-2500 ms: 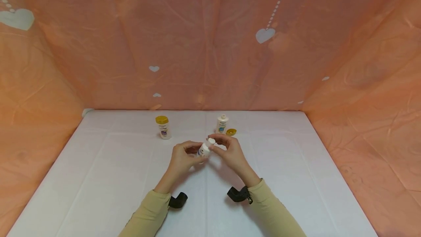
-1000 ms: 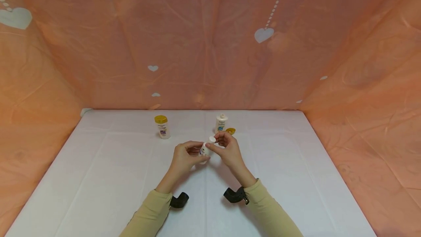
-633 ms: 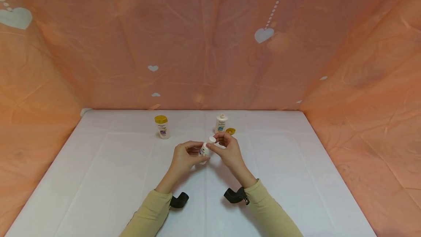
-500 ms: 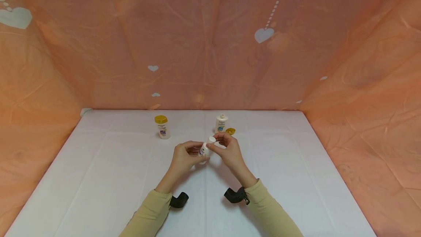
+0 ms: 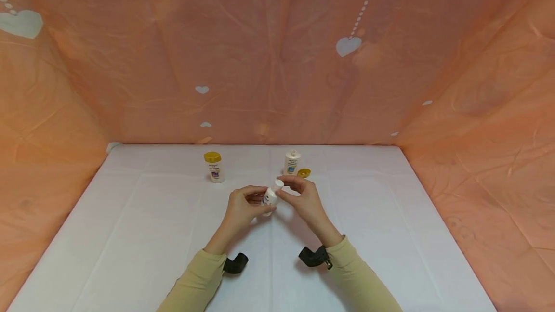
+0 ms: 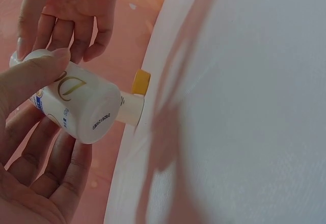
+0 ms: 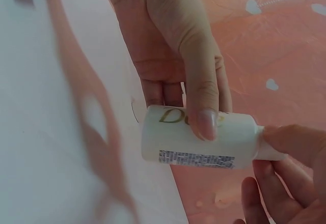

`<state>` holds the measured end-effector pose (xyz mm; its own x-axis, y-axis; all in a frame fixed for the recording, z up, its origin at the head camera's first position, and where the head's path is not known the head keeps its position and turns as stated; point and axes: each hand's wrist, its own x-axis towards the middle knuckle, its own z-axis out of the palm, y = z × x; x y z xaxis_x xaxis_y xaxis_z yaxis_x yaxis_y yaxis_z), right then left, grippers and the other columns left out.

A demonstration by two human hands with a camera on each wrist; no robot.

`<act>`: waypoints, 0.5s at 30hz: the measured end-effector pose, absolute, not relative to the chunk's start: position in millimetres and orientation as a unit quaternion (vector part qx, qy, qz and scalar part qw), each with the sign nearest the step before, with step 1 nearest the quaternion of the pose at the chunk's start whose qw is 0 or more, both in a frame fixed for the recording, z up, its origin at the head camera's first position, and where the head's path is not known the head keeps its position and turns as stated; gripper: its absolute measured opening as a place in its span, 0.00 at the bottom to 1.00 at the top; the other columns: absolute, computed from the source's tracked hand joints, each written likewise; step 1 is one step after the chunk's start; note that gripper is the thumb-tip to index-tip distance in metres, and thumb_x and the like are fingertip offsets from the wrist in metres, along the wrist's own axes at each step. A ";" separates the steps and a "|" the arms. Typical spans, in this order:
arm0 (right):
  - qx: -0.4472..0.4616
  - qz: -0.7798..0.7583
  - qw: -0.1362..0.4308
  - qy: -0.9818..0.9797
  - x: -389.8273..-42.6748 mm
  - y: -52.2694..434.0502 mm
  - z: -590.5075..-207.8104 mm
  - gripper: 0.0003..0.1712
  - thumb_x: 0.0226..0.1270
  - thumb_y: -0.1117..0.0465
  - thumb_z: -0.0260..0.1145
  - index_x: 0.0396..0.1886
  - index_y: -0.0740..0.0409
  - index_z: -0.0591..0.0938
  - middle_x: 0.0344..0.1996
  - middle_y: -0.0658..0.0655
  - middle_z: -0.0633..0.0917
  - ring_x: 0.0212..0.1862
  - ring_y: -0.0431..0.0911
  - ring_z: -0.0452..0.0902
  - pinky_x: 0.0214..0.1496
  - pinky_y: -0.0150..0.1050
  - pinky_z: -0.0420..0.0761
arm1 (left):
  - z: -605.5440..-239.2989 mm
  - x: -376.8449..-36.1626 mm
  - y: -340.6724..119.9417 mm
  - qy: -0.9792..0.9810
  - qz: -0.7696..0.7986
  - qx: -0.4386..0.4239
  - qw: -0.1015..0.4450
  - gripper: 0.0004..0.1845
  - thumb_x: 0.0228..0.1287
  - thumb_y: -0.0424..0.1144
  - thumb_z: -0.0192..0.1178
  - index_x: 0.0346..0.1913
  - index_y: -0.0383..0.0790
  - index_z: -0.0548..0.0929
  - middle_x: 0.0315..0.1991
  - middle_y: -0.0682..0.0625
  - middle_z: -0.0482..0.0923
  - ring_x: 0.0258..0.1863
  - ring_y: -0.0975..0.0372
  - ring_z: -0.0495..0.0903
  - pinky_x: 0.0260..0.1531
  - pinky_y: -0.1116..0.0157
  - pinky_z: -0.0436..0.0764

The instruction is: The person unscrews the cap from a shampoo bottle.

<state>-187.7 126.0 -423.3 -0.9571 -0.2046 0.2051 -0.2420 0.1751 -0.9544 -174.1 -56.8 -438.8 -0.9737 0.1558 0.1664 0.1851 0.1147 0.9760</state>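
In the head view my left hand point(image 5: 244, 206) grips the body of a small white bottle point(image 5: 269, 198), tilted up toward the right above the table. At its upper end, my right hand point(image 5: 305, 201) pinches the white cap point(image 5: 278, 184) between thumb and fingers. The right wrist view shows the bottle point(image 7: 204, 137) lying across the left hand's fingers, its gold lettering partly under the thumb, with the right hand point(image 7: 295, 178) at the narrower end. In the left wrist view the bottle's printed base point(image 6: 99, 122) faces the camera.
A white bottle with a gold cap point(image 5: 215, 167) stands at the back left. Further right stands an uncapped white bottle point(image 5: 292, 162), and a gold cap point(image 5: 304, 173) lies beside it. A white cloth point(image 5: 151, 235) covers the table; orange curtains point(image 5: 269, 61) surround it.
The right hand's thumb has shifted from the bottle's neck back up to the cap, and its wrist has swung slightly rightward. The left hand keeps its grip; the standing bottles stay put.
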 end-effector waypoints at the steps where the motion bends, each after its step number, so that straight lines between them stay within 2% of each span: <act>1: 0.150 0.624 0.013 -0.767 -186.0 126.2 -419.7 0.19 0.59 0.71 0.69 0.50 0.72 0.80 0.47 0.68 0.82 0.51 0.58 0.77 0.59 0.59 0.70 | -438.7 -174.1 -57.0 -0.746 -0.656 -0.114 0.011 0.23 0.42 0.21 0.74 0.46 0.24 0.82 0.39 0.36 0.83 0.38 0.46 0.82 0.37 0.68 0.83; 15: 0.171 0.663 0.004 -0.729 -190.0 126.7 -424.0 0.23 0.58 0.73 0.69 0.54 0.74 0.76 0.51 0.70 0.80 0.55 0.63 0.73 0.61 0.62 0.66 | -438.7 -173.2 -57.3 -0.749 -0.654 -0.108 0.018 0.23 0.42 0.22 0.74 0.47 0.25 0.82 0.39 0.37 0.83 0.39 0.47 0.82 0.37 0.68 0.83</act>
<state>-190.0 126.7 -424.0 -0.9412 -0.2447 0.2330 -0.2551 0.0622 -0.9649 -173.2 -57.3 -438.7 -0.9759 0.1392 0.1682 0.1855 0.1219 0.9751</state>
